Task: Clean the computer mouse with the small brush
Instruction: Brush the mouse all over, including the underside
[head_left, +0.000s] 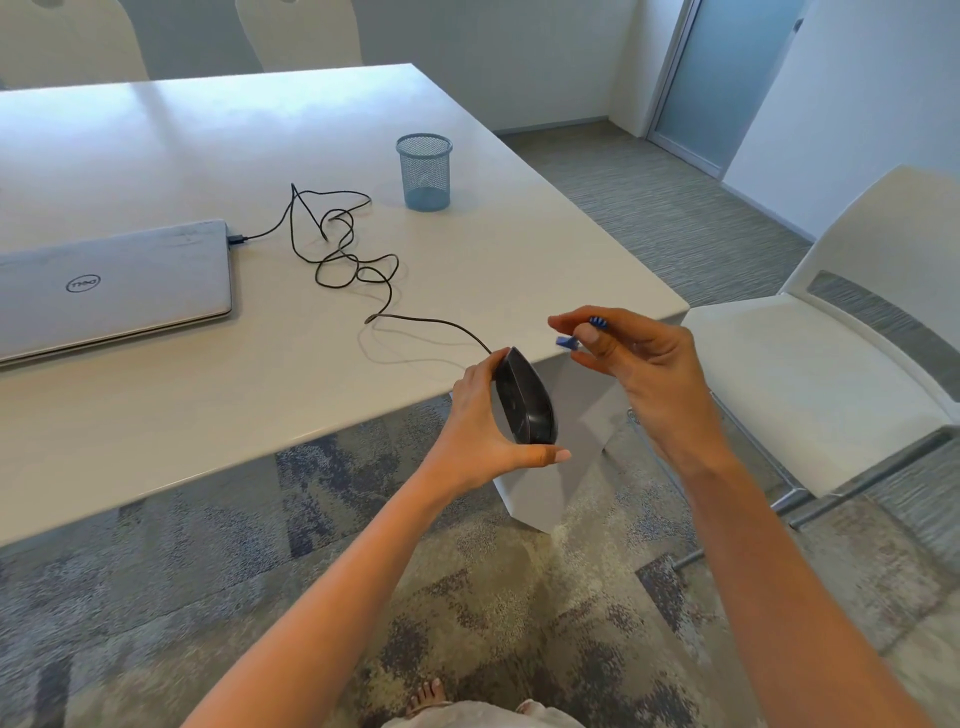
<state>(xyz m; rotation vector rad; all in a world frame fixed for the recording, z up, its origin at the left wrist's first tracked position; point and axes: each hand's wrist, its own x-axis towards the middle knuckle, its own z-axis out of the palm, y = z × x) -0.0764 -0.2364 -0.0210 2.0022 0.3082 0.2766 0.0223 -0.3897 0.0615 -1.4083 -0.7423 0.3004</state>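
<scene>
The left hand (483, 415) grips the computer mouse (524, 400) by its two ends, fingers curled over the far end and thumb under the near one, holding it tipped on its side in the air just past the edge of the tabletop (260, 389). Up and to the right of that hand, close but not touching the mouse, the right hand (639, 358) pinches the small brush (563, 341) between thumb and fingertips; only blue bits of it show, so I cannot tell which end carries the bristles.

The risks look mild. The pinch on the brush seems light, and a firm stroke could twist it out of the fingers and drop it to the carpet below. The cable (384, 270) runs from the left hand's far side in loose tangles to the laptop (114, 286); pulling the mouse closer could tighten those loops and tug the plug. Pressure against the mouse may also make it pivot in the end-to-end grip.
</scene>
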